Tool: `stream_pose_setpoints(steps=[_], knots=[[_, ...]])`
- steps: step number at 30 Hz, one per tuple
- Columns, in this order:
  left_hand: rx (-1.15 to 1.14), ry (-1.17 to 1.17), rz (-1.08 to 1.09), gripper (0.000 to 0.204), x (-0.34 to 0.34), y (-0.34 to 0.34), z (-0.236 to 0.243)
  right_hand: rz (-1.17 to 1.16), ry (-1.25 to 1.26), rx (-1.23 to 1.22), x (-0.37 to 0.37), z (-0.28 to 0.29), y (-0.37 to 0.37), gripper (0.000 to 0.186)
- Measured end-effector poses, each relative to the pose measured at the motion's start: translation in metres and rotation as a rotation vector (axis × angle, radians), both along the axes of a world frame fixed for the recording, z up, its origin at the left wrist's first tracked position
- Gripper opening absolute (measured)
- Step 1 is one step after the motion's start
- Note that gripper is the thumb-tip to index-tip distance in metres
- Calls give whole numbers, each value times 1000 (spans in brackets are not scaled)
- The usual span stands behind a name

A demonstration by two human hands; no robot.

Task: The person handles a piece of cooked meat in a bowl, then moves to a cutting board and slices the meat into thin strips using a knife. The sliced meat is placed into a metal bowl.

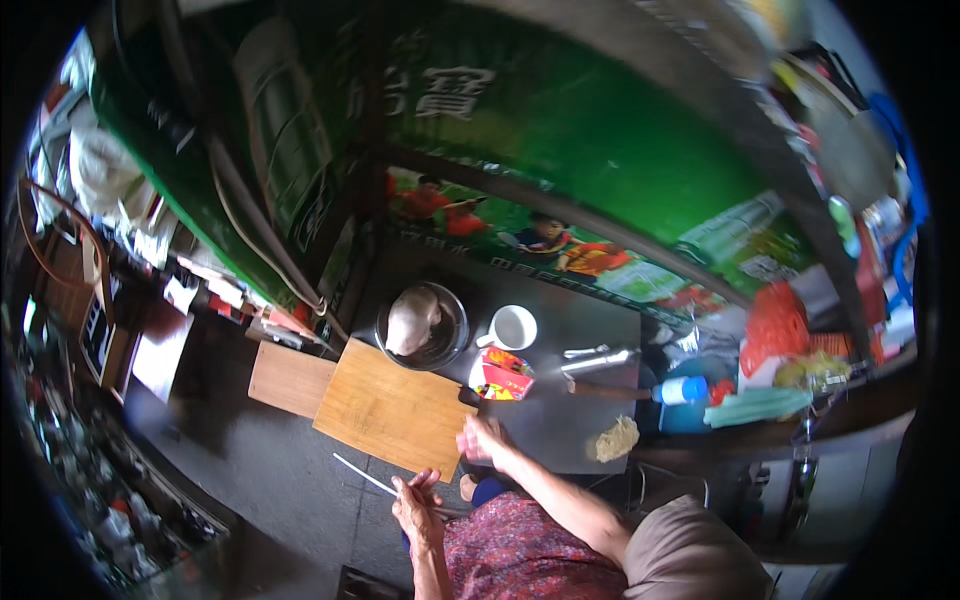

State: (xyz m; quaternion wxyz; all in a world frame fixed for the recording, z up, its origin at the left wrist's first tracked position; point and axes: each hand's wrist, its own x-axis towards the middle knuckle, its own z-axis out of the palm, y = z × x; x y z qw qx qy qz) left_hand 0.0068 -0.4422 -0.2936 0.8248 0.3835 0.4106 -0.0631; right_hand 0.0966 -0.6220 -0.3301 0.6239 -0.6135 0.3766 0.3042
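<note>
My left hand (pixel 418 500) is closed around a long, thin white stick (pixel 360 467), which points up and left below the wooden cutting board (pixel 385 400). My right hand (pixel 482 440) is at the board's right edge, fingers loosely bent, with nothing visible in them. Just above it lies a small black object (pixel 468 396). A metal bowl (pixel 452 340) holds a large pale lump (pixel 410 318). A white mug (pixel 513 326) and a red-and-yellow packet (pixel 500 375) stand beside it. A pale stringy bundle (pixel 617 440) lies on the grey tabletop (pixel 560 430).
A second board (pixel 285 380) juts leftward. Metal utensils (pixel 600 362) and a blue-capped bottle (pixel 680 390) are at the right, beside red bags (pixel 772 330). A green printed panel (pixel 590 120) rises behind the table. Cluttered shelves (pixel 100 180) are at the left.
</note>
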Motion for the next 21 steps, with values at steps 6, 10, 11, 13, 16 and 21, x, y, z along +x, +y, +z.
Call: stream_pose_setpoints(steps=[6,10,11,13,16,21], knots=[[153,-125,-225,56,16,-31,60,-554,116,342,-147,84,56,45],[558,-326,-558,56,-27,-35,59,-282,-275,-110,-163,111,93,30],[515,-288,-639,56,-29,-31,70,-273,-341,-195,-172,96,94,29],[484,-215,-726,56,-38,-33,72,-61,-428,-322,-198,104,80,27],[604,-392,-906,53,-30,-24,49,126,-563,-415,-215,126,67,20],[816,-333,-1288,58,37,-40,-1,-278,-384,-243,-290,115,42,26]])
